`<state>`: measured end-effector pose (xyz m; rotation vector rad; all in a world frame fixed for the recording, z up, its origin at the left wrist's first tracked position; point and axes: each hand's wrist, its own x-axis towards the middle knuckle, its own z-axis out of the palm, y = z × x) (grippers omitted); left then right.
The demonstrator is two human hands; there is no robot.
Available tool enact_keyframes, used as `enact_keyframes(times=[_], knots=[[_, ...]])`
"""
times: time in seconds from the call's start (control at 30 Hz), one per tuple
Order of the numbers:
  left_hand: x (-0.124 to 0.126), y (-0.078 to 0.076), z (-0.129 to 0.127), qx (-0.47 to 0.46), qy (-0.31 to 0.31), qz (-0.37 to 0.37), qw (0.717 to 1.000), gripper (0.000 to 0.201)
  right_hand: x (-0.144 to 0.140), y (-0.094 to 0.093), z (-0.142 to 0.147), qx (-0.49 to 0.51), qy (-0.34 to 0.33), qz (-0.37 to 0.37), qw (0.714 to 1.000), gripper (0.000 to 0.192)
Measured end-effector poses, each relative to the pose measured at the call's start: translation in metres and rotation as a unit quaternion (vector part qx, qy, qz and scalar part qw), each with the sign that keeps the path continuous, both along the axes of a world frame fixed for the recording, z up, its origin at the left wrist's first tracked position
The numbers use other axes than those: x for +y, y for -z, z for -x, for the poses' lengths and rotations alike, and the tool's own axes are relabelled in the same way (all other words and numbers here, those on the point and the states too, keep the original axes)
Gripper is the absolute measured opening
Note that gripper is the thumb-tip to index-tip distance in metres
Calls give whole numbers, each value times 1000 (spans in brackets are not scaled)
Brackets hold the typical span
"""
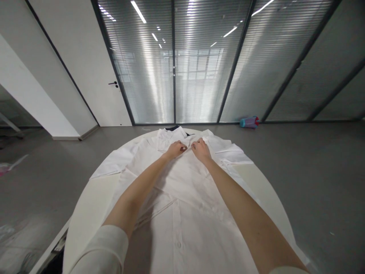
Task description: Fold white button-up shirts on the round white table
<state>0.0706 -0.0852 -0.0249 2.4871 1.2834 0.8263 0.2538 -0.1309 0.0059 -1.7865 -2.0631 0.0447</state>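
A white button-up shirt (196, 190) lies spread front side up on a round pale table (92, 205), its collar at the far edge and its short sleeves out to both sides. Just below the collar, my left hand (176, 149) pinches the shirt's front edge with curled fingers. Close beside it on the right, my right hand (201, 149) grips the opposite front edge, fingertips bent inward. A small gap separates the two hands. Whatever button lies between the fingertips is too small to make out. Lower down, the placket with its buttons runs toward me.
Beyond the table stands a glass partition with blinds (196, 83), and a white door (94, 68) is to its left. A blue and pink basket-like object (249, 122) lies on the grey floor (322, 182) by the glass. A white pillar (42, 76) rises at the left.
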Motion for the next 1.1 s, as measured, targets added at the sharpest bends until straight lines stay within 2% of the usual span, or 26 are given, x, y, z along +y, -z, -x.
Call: enact_keyframes(times=[0.1,0.23,0.3,0.37,0.43,0.53,0.6,0.67,0.73,0.87,1.0,1.1], knots=[[1,-6,24,-23,-31,1,999,18,3,-2,10,27,17,9,999,29],[-7,-17,94,-40,-107,-9,993,18,10,-2,37,70,-29,46,996,23],[-16,-17,127,-37,-130,-5,991,16,12,1,52,84,-57,68,992,17],[-26,-15,150,-35,-136,7,990,17,11,7,62,96,-61,75,991,13],[-33,-12,160,-40,-131,20,990,19,8,12,66,123,-55,77,988,11],[-35,-13,156,-59,-129,15,990,22,7,16,66,193,-43,76,977,7],[-28,-18,142,-159,-138,50,976,22,10,14,65,259,-34,80,962,4],[-17,-22,124,-300,-144,129,934,15,18,10,64,342,-22,90,935,8],[-5,-24,107,-398,-141,208,882,8,27,6,63,432,-10,108,895,18],[7,-17,88,-451,-150,275,836,25,42,8,55,587,11,144,797,29],[4,-13,89,-493,-178,293,800,23,45,14,49,690,26,155,707,27],[-2,-16,90,-514,-196,282,786,17,45,15,43,734,26,157,660,20]])
